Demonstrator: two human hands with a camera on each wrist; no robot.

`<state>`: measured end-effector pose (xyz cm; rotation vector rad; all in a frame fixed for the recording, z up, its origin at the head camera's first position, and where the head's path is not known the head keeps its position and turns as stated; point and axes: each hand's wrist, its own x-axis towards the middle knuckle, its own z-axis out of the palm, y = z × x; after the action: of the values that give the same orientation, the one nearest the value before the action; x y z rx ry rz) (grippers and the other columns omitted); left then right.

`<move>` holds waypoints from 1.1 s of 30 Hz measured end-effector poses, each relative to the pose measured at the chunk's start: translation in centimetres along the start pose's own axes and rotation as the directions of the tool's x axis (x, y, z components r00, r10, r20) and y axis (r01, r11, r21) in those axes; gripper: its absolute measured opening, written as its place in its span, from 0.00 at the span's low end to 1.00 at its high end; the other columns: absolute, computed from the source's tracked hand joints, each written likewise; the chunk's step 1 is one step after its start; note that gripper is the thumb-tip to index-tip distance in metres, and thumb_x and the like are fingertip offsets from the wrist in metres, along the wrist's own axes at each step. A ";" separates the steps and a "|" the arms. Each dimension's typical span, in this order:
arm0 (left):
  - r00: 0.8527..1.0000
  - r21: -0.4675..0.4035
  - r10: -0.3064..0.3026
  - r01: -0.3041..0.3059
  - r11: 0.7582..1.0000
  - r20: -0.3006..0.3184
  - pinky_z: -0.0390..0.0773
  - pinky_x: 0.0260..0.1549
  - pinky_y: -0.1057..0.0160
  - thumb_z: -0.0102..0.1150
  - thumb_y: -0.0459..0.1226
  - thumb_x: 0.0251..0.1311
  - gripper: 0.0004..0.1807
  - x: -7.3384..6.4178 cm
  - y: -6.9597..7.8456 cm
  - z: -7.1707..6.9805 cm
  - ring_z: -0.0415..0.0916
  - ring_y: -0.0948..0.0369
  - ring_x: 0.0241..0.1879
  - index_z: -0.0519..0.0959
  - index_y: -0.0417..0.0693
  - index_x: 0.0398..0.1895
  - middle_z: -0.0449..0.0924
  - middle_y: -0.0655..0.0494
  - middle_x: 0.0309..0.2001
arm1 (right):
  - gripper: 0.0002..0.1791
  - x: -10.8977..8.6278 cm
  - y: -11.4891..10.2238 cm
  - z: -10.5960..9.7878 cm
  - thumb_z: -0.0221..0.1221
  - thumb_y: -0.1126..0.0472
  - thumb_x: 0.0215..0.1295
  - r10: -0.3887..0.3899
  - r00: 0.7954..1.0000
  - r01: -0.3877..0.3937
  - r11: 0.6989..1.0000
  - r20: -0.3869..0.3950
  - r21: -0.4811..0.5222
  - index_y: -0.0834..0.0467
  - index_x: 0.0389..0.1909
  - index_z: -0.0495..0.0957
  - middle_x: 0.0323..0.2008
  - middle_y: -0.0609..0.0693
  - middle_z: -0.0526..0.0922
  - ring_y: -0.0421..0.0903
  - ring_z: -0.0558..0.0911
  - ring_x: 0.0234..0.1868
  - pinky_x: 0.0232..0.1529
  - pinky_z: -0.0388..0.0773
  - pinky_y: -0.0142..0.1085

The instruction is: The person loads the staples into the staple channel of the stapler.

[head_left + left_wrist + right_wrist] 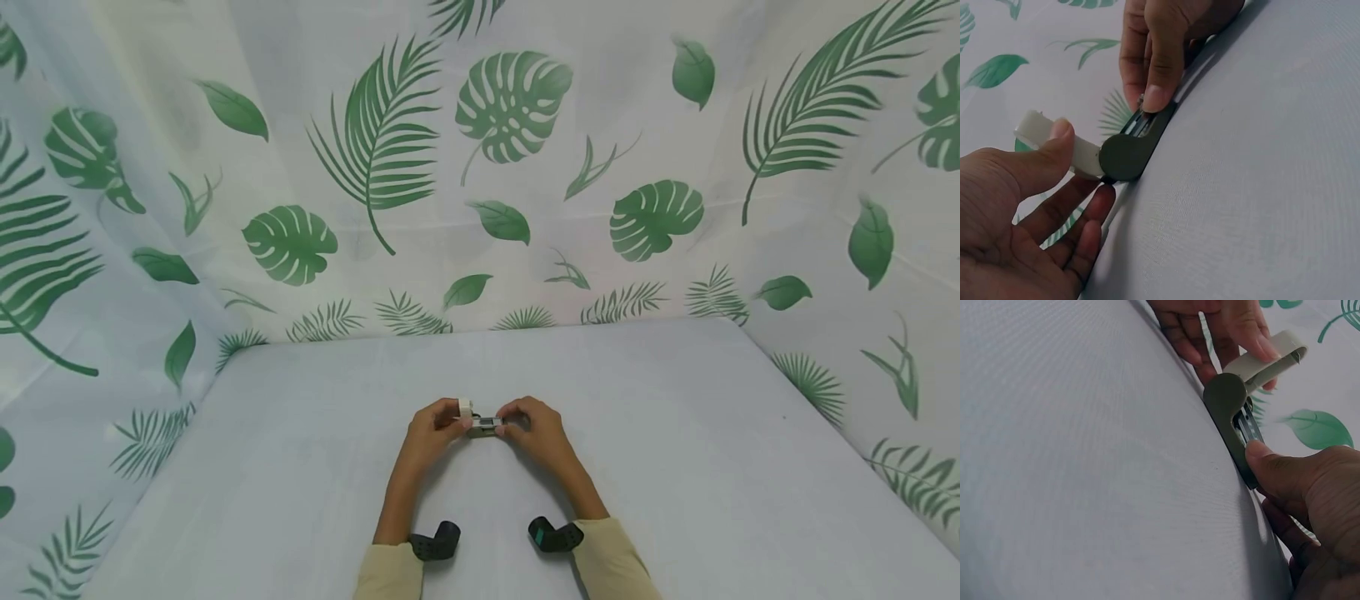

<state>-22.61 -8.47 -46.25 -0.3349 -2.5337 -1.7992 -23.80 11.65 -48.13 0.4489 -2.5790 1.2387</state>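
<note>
A small stapler (486,423) sits on the white surface between both hands, its cream top arm (1087,155) swung up from the dark green base (1127,156). My left hand (435,425) pinches that raised arm between thumb and fingers. At the other end, my right hand (537,427) has its thumb over the metal staple channel (1249,425) and fingers behind it, gripping the base's front end. A bit of metal shows by the right fingertips in the left wrist view; whether it is a loose staple strip I cannot tell.
A white cloth (300,467) covers the flat surface under the hands. Behind and at both sides hang white curtains (570,275) printed with green leaves. Black camera mounts (437,542) are worn at both wrists, near the beige sleeves (392,573).
</note>
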 end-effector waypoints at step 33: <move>0.973 0.643 0.159 -0.015 0.766 -0.167 0.76 0.32 0.59 0.63 0.37 0.50 0.14 0.1 3.1 3.2 0.78 0.56 0.35 0.78 0.46 0.41 0.79 0.53 0.35 | 0.12 0.1 -0.2 0.5 0.70 0.62 0.42 -0.017 0.998 0.016 1.000 -0.064 -0.019 0.51 0.30 0.80 0.31 0.43 0.80 0.43 0.77 0.40 0.45 0.70 0.43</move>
<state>-21.80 -4.43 -44.41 -0.2115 -2.7072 -0.7835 -23.83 11.12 -48.25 0.4185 -2.5261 1.2034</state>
